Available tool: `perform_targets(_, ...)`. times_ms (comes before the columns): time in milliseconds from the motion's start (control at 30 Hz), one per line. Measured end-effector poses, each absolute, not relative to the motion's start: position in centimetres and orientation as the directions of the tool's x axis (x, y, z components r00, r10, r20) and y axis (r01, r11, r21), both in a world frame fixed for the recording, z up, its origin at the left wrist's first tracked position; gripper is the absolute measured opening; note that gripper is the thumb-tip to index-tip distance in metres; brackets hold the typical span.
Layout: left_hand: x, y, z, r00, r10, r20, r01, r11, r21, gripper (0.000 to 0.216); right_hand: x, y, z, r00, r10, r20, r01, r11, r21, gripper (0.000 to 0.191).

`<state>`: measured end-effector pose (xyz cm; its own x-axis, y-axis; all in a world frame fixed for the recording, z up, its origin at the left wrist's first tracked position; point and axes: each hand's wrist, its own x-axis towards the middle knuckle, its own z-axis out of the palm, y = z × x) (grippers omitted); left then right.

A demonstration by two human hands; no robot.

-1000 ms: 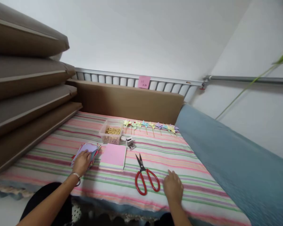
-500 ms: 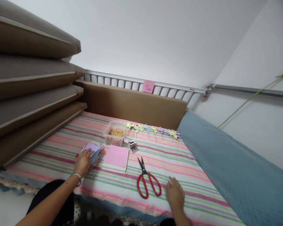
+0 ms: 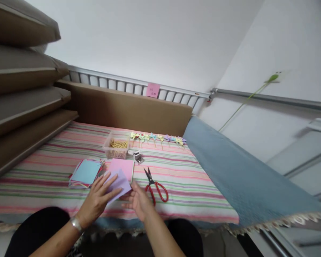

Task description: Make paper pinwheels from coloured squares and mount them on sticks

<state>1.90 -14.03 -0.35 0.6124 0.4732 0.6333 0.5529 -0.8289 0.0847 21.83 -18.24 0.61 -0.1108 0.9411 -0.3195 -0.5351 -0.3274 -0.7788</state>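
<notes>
A purple sheet of square paper (image 3: 120, 185) is held tilted above the cloth by my left hand (image 3: 97, 196), with my fingers along its left side. At the sheet's right corner is my right hand (image 3: 140, 201), its fingers apart; whether it touches the corner I cannot tell. Behind the purple sheet lies a stack of pink paper (image 3: 124, 166), partly covered by it. To the left sits a loose pile of coloured paper (image 3: 87, 172) with a light blue sheet on top. Red-handled scissors (image 3: 151, 182) lie just right of my right hand, blades pointing away.
A clear plastic box (image 3: 108, 151) holds thin golden sticks. Beside it is a small open box (image 3: 138, 157) of tiny items. A row of paper pinwheels (image 3: 160, 138) lies along the back. Stacked cushions (image 3: 24, 103) rise at left; a blue-covered side (image 3: 230, 171) slopes at right.
My left hand has lifted the purple sheet off the loose pile and carried it right, exposing the light blue one. My right hand has come left to meet it. The view has shifted.
</notes>
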Motion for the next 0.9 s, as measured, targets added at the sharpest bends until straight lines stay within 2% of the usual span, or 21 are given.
perform_targets(67, 2.6, -15.2, -1.1, 0.598, 0.499, 0.627, 0.509, -0.841, 0.183, 0.056, 20.9, -18.3, 0.7, -0.05, 0.957, -0.286, -0.53, -0.268, -0.804, 0.043)
perform_targets(100, 2.9, -15.6, -1.4, 0.541, 0.553, 0.634, 0.499, -0.818, 0.287, 0.053, 20.7, -18.4, 0.5, -0.01, 0.961, -0.278, -0.523, -0.242, -0.818, 0.041)
perform_targets(167, 3.6, -16.1, -1.8, 0.301, 0.753, 0.585, 0.446, -0.653, 0.612, 0.052, 20.5, -18.5, 0.3, 0.054, 0.958, -0.281, -0.521, -0.213, -0.827, 0.04)
perform_targets(200, 4.0, -16.3, -1.8, 0.164, 0.867, 0.471, 0.349, -0.497, 0.794, 0.053, 20.5, -18.6, 0.1, 0.075, 0.956, -0.284, -0.525, -0.204, -0.826, 0.04)
perform_targets(233, 4.3, -16.3, -1.7, 0.073, 0.954, 0.291, 0.197, -0.299, 0.934, 0.054, 20.6, -18.7, 0.0, 0.093, 0.954, -0.283, -0.528, -0.194, -0.827, 0.04)
perform_targets(267, 4.7, -16.4, -1.4, 0.067, 0.994, 0.084, 0.015, -0.085, 0.996, 0.054, 20.6, -18.7, -0.1, 0.11, 0.953, -0.282, -0.529, -0.184, -0.828, 0.04)
perform_targets(300, 5.1, -16.4, -1.0, 0.132, 0.987, -0.091, -0.152, 0.111, 0.982, 0.054, 20.6, -18.8, -0.2, 0.125, 0.952, -0.279, -0.528, -0.175, -0.831, 0.04)
perform_targets(333, 5.4, -16.4, -0.6, 0.227, 0.952, -0.204, -0.28, 0.265, 0.923, 0.053, 20.6, -18.8, -0.2, 0.139, 0.951, -0.277, -0.523, -0.167, -0.836, 0.04)
perform_targets(400, 5.9, -16.5, 0.2, 0.355, 0.894, -0.273, -0.431, 0.415, 0.801, 0.053, 20.6, -19.0, -0.5, 0.164, 0.949, -0.268, -0.498, -0.154, -0.853, 0.039)
perform_targets(467, 6.3, -16.7, 0.8, 0.366, 0.895, -0.254, -0.504, 0.421, 0.754, 0.046, 20.4, -19.3, -0.8, 0.191, 0.949, -0.25, -0.452, -0.141, -0.881, 0.037)
perform_targets(567, 6.8, -17.1, 0.9, 0.363, 0.902, -0.232, -0.488, 0.397, 0.778, 0.037, 19.7, -19.6, -1.5, 0.22, 0.954, -0.204, -0.332, -0.124, -0.935, 0.037)
perform_targets(733, 7.0, -17.3, 0.4, 0.253, 0.926, -0.281, -0.427, 0.368, 0.826, 0.033, 20.8, -19.5, -2.2, 0.234, 0.968, -0.095, 0.036, -0.106, -0.994, 0.03)
perform_targets(800, 6.6, -17.1, 0.7, 0.198, 0.933, -0.301, -0.44, 0.359, 0.823, 0.034, 23.4, -19.1, -2.5, 0.285, 0.958, -0.032, 0.232, -0.102, -0.967, 0.027)
perform_targets(900, 5.8, -16.9, 1.3, 0.136, 0.926, -0.351, -0.447, 0.374, 0.813, 0.037, 28.3, -18.8, -3.5, 0.417, 0.905, 0.079, 0.5, -0.156, -0.852, 0.036)
